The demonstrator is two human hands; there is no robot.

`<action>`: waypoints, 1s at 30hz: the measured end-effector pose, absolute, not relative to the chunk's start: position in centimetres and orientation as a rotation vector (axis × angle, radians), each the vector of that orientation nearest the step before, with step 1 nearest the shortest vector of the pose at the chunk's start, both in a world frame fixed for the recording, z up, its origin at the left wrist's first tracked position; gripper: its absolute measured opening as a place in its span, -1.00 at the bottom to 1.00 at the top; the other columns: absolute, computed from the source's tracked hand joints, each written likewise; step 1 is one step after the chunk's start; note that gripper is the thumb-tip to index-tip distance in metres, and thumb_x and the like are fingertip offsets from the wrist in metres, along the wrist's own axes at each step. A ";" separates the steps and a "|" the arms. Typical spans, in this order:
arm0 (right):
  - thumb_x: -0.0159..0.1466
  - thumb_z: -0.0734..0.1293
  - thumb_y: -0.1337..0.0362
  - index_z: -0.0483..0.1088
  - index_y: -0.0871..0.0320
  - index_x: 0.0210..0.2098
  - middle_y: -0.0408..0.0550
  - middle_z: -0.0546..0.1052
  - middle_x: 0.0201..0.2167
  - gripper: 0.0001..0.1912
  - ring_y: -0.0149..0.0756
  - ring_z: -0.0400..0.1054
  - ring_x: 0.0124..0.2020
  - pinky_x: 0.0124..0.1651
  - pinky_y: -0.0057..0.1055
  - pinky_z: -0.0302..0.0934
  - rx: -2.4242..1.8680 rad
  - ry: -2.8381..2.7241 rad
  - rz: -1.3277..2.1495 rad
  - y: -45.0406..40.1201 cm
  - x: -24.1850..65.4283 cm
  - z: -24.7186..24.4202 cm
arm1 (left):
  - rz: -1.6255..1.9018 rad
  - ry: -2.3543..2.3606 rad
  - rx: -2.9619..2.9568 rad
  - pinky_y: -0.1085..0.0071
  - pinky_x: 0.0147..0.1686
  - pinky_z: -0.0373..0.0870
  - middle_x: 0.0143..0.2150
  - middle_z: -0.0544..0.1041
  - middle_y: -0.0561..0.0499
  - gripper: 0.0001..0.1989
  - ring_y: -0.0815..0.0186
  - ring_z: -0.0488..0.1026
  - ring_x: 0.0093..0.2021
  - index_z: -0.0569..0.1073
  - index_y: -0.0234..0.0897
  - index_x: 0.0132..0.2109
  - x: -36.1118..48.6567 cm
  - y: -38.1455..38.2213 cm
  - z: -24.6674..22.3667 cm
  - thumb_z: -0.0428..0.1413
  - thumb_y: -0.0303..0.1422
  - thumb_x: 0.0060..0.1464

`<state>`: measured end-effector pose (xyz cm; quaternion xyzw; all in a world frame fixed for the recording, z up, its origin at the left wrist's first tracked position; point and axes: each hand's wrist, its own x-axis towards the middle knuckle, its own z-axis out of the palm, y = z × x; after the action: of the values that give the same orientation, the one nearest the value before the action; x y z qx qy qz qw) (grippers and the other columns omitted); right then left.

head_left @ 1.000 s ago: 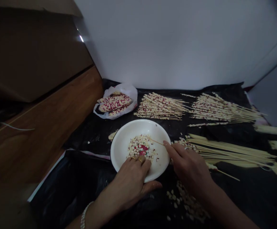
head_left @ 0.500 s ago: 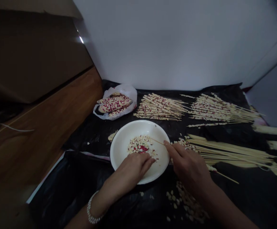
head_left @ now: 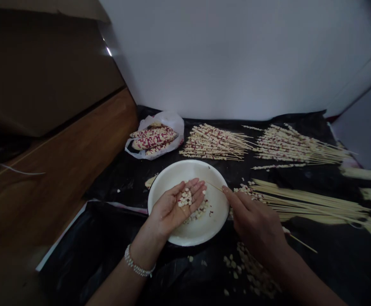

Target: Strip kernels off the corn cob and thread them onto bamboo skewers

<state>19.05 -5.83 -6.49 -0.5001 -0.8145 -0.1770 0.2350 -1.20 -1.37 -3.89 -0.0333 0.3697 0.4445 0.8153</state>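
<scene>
"Two hands, apart from each other, at the white bowl (head_left: 158,202). The left hand (head_left: 169,214)?"

"Palm up over the bowl, lightly cupped, unclenched, with pale kernels (head_left: 184,199) lying in it. Facing up leaves them in sight; the bowl below would likely catch strays."

"And the right hand (head_left: 255,216)?"

"At the bowl's right rim, pinching a thin stick (head_left: 215,186), tip angled left to the left fingertips; cannot tell if it touches. Gripping behind the point probably leaves the front length free. (A stick end also shows past this hand, near right; unclear whether it is the same one.)"

"Surroundings?"

"Bare sticks (head_left: 316,205) to the right, presumably for easy reach. Two far piles of strung sticks (head_left: 215,142), kernels mostly leftward, perhaps for tidiness. Cobs (head_left: 153,140) bagged, far left. Black sheet (head_left: 109,250) underneath, seemingly against mess."
</scene>
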 end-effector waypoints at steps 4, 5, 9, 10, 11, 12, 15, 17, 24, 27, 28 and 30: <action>0.26 0.13 0.55 0.43 0.25 0.04 -0.07 0.53 -0.42 -0.57 -0.39 0.31 -0.54 -0.47 -0.39 0.07 -1.372 -2.242 -0.481 -5.9 19.0 -6.4 | 0.960 0.774 -0.007 0.13 0.02 0.46 0.00 0.56 -0.35 -0.59 0.07 0.51 0.05 0.35 -0.51 0.18 -1.2 -1.5 -4.1 -0.09 -0.46 0.24; 0.26 0.13 0.55 0.43 0.25 0.04 -0.07 0.53 -0.42 -0.57 -0.39 0.31 -0.54 -0.46 -0.39 0.07 -1.367 -2.240 -0.480 -5.9 19.0 -6.4 | 0.965 0.777 0.001 0.12 0.03 0.46 0.02 0.55 -0.35 -0.58 0.06 0.51 0.06 0.34 -0.51 0.19 -1.2 -1.5 -4.1 -0.08 -0.48 0.23; 0.25 0.13 0.54 0.43 0.25 0.04 -0.07 0.54 -0.41 -0.56 -0.37 0.30 -0.54 -0.46 -0.38 0.06 -1.331 -2.235 -0.467 -6.0 18.9 -6.4 | 1.004 0.808 0.016 0.22 0.02 0.49 0.03 0.54 -0.34 -0.59 0.10 0.52 0.04 0.36 -0.54 0.16 -0.9 -1.9 -4.0 -0.04 -0.61 0.17; 0.24 0.12 0.55 0.44 0.26 0.03 -0.07 0.54 -0.41 -0.55 -0.36 0.29 -0.55 -0.47 -0.38 0.06 -1.321 -2.235 -0.464 -6.0 18.8 -6.4 | 1.015 0.809 0.026 0.24 0.01 0.50 0.03 0.54 -0.34 -0.60 0.11 0.53 0.03 0.37 -0.54 0.15 -0.9 -2.0 -4.0 -0.03 -0.63 0.17; 0.24 0.12 0.56 0.44 0.26 0.03 -0.07 0.54 -0.41 -0.55 -0.36 0.29 -0.55 -0.46 -0.37 0.06 -1.313 -2.235 -0.461 -6.0 18.8 -6.3 | 1.023 0.809 0.036 0.27 0.00 0.51 0.03 0.54 -0.33 -0.61 0.12 0.53 0.03 0.39 -0.53 0.13 -0.8 -2.1 -4.0 -0.01 -0.64 0.16; 0.23 0.11 0.57 0.44 0.26 0.02 -0.07 0.54 -0.41 -0.54 -0.36 0.28 -0.55 -0.46 -0.37 0.06 -1.303 -2.235 -0.462 -6.0 18.8 -6.3 | 1.027 0.812 0.044 0.28 -0.01 0.52 0.03 0.54 -0.33 -0.63 0.13 0.53 0.02 0.40 -0.52 0.11 -0.8 -2.1 -4.0 0.00 -0.65 0.16; 0.22 0.11 0.58 0.44 0.26 0.02 -0.08 0.54 -0.41 -0.54 -0.36 0.28 -0.55 -0.45 -0.37 0.06 -1.291 -2.238 -0.461 -6.1 18.7 -6.3 | 1.033 0.851 0.038 0.32 -0.07 0.56 -0.01 0.56 -0.31 -0.72 0.15 0.56 -0.02 0.45 -0.51 0.01 -0.7 -2.3 -4.0 0.03 -0.63 0.16; 0.23 0.13 0.58 0.43 0.26 0.03 -0.08 0.54 -0.40 -0.55 -0.36 0.29 -0.53 -0.44 -0.38 0.06 -1.291 -2.244 -0.457 -6.2 18.8 -6.3 | 1.042 0.879 0.051 0.35 -0.10 0.57 -0.06 0.57 -0.29 -0.78 0.17 0.57 -0.06 0.48 -0.50 -0.07 -0.7 -2.3 -4.0 0.04 -0.63 0.16; 0.24 0.12 0.59 0.42 0.25 0.03 -0.09 0.53 -0.42 -0.55 -0.37 0.26 -0.52 -0.43 -0.38 0.04 -1.265 -2.233 -0.463 -6.3 18.8 -6.2 | 1.107 0.962 0.108 0.59 -0.33 0.53 -0.32 0.56 -0.05 -0.79 0.44 0.53 -0.37 0.54 -0.40 -0.15 -0.5 -2.4 -3.8 0.14 -0.66 0.07; 0.25 0.13 0.59 0.42 0.25 0.04 -0.09 0.52 -0.42 -0.55 -0.37 0.25 -0.52 -0.43 -0.38 0.02 -1.238 -2.235 -0.462 -6.3 18.7 -6.1 | 1.119 0.981 0.120 0.62 -0.34 0.52 -0.34 0.56 -0.03 -0.79 0.47 0.51 -0.39 0.56 -0.40 -0.17 -0.3 -2.4 -3.6 0.13 -0.67 0.07; 0.24 0.13 0.59 0.42 0.26 0.04 -0.10 0.52 -0.43 -0.55 -0.37 0.24 -0.53 -0.43 -0.38 0.01 -1.229 -2.232 -0.464 -6.3 18.7 -6.1 | 1.124 0.987 0.129 0.62 -0.33 0.52 -0.33 0.56 -0.04 -0.79 0.47 0.52 -0.38 0.56 -0.40 -0.18 -0.3 -2.4 -3.5 0.13 -0.66 0.07; 0.25 0.13 0.59 0.43 0.26 0.04 -0.11 0.51 -0.44 -0.56 -0.37 0.22 -0.53 -0.44 -0.37 0.00 -1.223 -2.228 -0.467 -6.3 18.7 -6.2 | 1.130 0.988 0.145 0.60 -0.32 0.53 -0.32 0.56 -0.04 -0.81 0.46 0.52 -0.36 0.57 -0.41 -0.18 -0.2 -2.5 -3.5 0.13 -0.65 0.07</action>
<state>18.71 -6.31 -6.16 -0.4550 -0.8289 -0.1737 0.2752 -0.18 -2.45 -3.47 0.0657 0.4483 0.5131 0.7290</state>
